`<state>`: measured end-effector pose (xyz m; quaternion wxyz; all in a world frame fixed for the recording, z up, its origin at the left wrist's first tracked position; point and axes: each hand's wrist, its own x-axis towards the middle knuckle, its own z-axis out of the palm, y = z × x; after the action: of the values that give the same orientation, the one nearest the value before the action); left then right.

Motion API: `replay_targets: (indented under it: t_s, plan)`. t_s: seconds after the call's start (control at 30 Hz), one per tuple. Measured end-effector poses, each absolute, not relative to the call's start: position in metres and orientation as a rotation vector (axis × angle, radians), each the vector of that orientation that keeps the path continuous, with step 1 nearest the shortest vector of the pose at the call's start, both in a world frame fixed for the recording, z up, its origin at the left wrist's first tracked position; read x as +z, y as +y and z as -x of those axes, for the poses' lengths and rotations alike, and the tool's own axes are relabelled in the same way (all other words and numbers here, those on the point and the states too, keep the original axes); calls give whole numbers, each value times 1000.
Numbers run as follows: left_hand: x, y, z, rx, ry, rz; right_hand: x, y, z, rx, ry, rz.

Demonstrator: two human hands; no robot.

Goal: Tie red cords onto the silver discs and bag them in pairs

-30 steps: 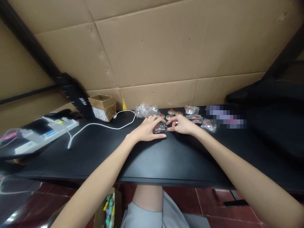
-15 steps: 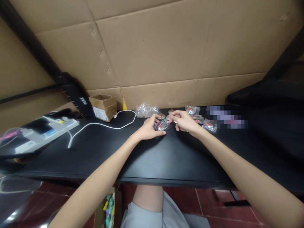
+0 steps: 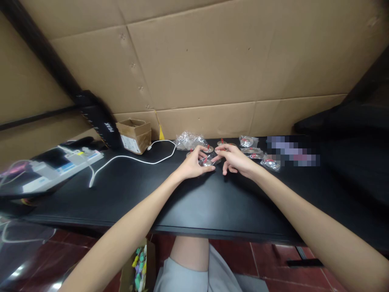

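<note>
Near the middle of the black table, a shiny round metal disc with a red loop [image 3: 207, 163] lies in a clear plastic bag, cymbal-like in shape. My left hand [image 3: 196, 163] curves around it from the left, thumb at the near side and fingers at the far side. From the right, my right hand [image 3: 235, 160] reaches the bag's edge with its thumb and forefinger; the other fingers hang loosely curled. What exactly lies between those two fingertips is hard to make out. Just behind my hands are bare metal discs with red loops [image 3: 208, 149], partly covered by my fingers.
Crumpled clear plastic [image 3: 190, 140] lies behind my left hand. Several bagged discs [image 3: 271, 163] are at right. A small cardboard box [image 3: 135, 136], white cable [image 3: 121, 157] and power strip [image 3: 62, 172] are at left. A cardboard wall [image 3: 212, 73] stands behind. Dark cloth [image 3: 349, 154] covers the right end.
My right thumb and forefinger have moved slightly left and nearer the bagged disc, and the other right fingers have loosened. My left hand keeps its place around it. The view has shifted slightly.
</note>
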<state>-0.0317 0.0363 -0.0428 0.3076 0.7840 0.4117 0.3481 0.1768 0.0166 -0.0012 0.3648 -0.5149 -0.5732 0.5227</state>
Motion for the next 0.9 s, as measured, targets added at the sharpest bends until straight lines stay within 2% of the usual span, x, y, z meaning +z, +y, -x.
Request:
replay_targets:
  t_s: [0.6, 0.9]
  plan:
    - [-42, 29, 20, 1046, 933, -2069, 0, 8, -173, 1493, -1468, 1359]
    - [-30, 37, 43, 904, 985, -2064, -10, 13, -173, 1407, -1534, 1287]
